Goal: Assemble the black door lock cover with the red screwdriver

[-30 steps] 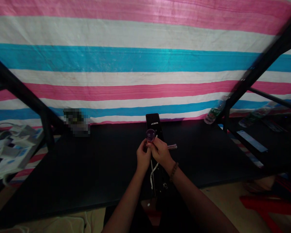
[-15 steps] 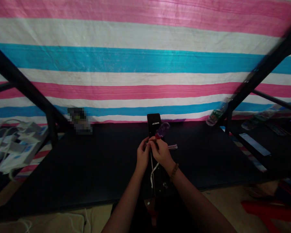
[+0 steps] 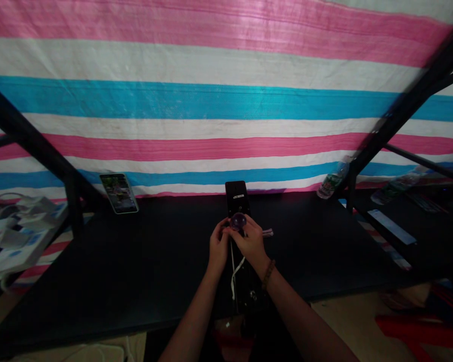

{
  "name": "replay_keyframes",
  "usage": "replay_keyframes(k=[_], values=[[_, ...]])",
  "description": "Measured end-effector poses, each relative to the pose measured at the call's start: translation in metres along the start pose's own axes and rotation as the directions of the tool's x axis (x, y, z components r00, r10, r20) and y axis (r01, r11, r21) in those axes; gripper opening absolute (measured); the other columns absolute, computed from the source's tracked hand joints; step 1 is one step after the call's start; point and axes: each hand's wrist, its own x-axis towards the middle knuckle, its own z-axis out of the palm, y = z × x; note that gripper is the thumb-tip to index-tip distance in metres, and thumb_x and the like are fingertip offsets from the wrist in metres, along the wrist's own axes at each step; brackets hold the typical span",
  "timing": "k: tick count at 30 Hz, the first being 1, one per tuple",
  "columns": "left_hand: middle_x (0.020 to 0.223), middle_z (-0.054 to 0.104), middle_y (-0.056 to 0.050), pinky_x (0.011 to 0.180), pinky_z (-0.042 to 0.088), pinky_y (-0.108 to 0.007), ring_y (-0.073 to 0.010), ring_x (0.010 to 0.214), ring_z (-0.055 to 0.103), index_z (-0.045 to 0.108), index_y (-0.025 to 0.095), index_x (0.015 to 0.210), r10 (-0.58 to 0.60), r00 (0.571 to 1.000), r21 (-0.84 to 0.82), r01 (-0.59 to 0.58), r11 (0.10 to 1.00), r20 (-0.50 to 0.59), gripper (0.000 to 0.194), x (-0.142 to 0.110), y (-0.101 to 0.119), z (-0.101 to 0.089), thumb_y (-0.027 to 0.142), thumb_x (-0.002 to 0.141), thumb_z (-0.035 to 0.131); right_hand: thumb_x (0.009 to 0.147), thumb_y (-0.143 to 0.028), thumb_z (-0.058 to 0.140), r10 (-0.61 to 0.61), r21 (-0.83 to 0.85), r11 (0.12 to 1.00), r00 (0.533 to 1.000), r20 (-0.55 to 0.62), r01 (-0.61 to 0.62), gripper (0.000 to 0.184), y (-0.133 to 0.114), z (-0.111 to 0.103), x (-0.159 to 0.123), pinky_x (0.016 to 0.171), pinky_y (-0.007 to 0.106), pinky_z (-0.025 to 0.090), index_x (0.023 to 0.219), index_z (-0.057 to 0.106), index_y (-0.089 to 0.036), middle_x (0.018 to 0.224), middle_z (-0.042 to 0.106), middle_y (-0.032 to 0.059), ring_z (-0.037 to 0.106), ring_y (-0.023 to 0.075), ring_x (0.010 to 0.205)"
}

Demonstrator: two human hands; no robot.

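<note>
My right hand (image 3: 251, 241), with a beaded bracelet at the wrist, is closed round a screwdriver (image 3: 238, 221) with a clear purple handle, its rounded end facing up. Close against it, my left hand (image 3: 219, 244) has its fingers pinched together near the screwdriver's lower end. What those fingers hold is hidden. Both hands are over a long black device (image 3: 236, 193) that carries a small white label. A white cord (image 3: 234, 281) runs along the device below my hands. Beside my right hand lies a small pale pinkish strip (image 3: 268, 233).
On the black table (image 3: 154, 261), a phone (image 3: 120, 193) with a lit screen leans at the back left. A plastic bottle (image 3: 329, 185) stands tilted at the back right. White plugs and cables (image 3: 22, 221) crowd the far left. Black metal posts (image 3: 73, 201) flank the striped sheet (image 3: 211, 100).
The screwdriver's handle has swung from leaning right to nearly upright, facing me end-on. Both hands stay together over the device. The whole view has shifted slightly.
</note>
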Motion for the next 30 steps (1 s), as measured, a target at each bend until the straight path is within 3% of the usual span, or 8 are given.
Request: replay_keyframes(k=[5,9,13,22,30], values=[[0.097,0.075,-0.007,0.086,0.053,-0.034,-0.0225,0.09,0.069,0.071,0.016,0.109,0.024,0.999,-0.009,-0.024,1.0,-0.021,0.038,0.0009,0.0006,0.0005,0.039,0.08,0.068,0.088,-0.019,0.068,0.016,0.006,1.0,1.0,-0.013,-0.016,0.006,-0.003,0.0002,0.0014,0.066,0.026,0.053,0.082,0.067,-0.021,0.077,0.066,0.0003,0.063,0.0157,0.071],[0.095,0.074,-0.006,0.085,0.052,-0.033,-0.0214,0.088,0.067,0.07,0.016,0.108,0.039,0.999,0.004,-0.039,0.999,0.005,0.036,0.0015,-0.0018,0.0005,0.04,0.082,0.067,0.094,-0.019,0.059,-0.017,0.013,1.0,0.999,0.033,0.016,0.011,-0.0027,0.0009,-0.0001,0.078,0.031,0.056,0.092,0.07,-0.022,0.091,0.072,0.0056,0.069,0.0187,0.083],[0.105,0.074,-0.008,0.09,0.051,-0.034,-0.0226,0.095,0.068,0.069,0.016,0.11,0.029,0.999,-0.036,-0.028,0.999,0.024,0.037,0.0022,-0.0027,0.0005,0.04,0.082,0.068,0.096,-0.019,0.053,0.01,-0.042,0.999,0.996,0.092,-0.007,0.017,-0.0003,0.001,-0.0037,0.082,0.034,0.056,0.104,0.068,-0.021,0.096,0.074,0.008,0.07,0.0207,0.088],[0.088,0.072,-0.004,0.079,0.052,-0.03,-0.0197,0.083,0.066,0.069,0.016,0.114,0.014,1.0,-0.003,-0.014,1.0,0.007,0.041,0.0015,-0.0005,0.0009,0.042,0.082,0.069,0.097,-0.019,0.052,-0.018,-0.045,0.999,0.999,0.044,0.02,0.015,-0.003,-0.0024,-0.0004,0.081,0.033,0.056,0.097,0.067,-0.021,0.097,0.066,0.0083,0.066,0.0205,0.091],[0.089,0.072,-0.005,0.083,0.052,-0.032,-0.0208,0.087,0.068,0.069,0.015,0.116,0.002,1.0,0.006,-0.002,1.0,0.014,0.04,0.0023,-0.0019,-0.0008,0.037,0.083,0.068,0.1,-0.016,0.043,-0.011,-0.049,0.999,0.999,0.034,0.013,0.028,-0.0031,0.0,0.0002,0.094,0.037,0.054,0.119,0.063,-0.021,0.108,0.069,0.0107,0.067,0.0216,0.104]])
